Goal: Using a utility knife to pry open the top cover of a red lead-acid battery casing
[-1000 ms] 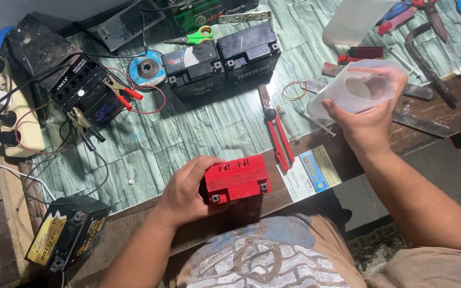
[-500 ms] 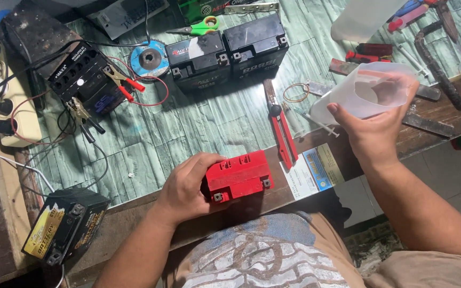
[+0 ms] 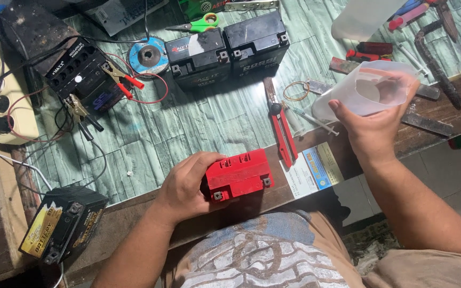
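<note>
Red battery (image 3: 239, 175) sits at the bench's near edge, long axis along that edge, left hand (image 3: 188, 186) wrapped over its left end. Right hand (image 3: 374, 128) grips a cut translucent jug (image 3: 364, 93), off to the battery's right, raised.

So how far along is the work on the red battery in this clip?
Early to midway, I'd judge. Done: the red battery sits at the bench edge, set apart from the two black batteries. In hand: the left hand steadies it, while the right hand holds a translucent container tilted, off to the side, not over the battery. Left: nothing is clipped to it; the clamps lie by another black battery.
</note>
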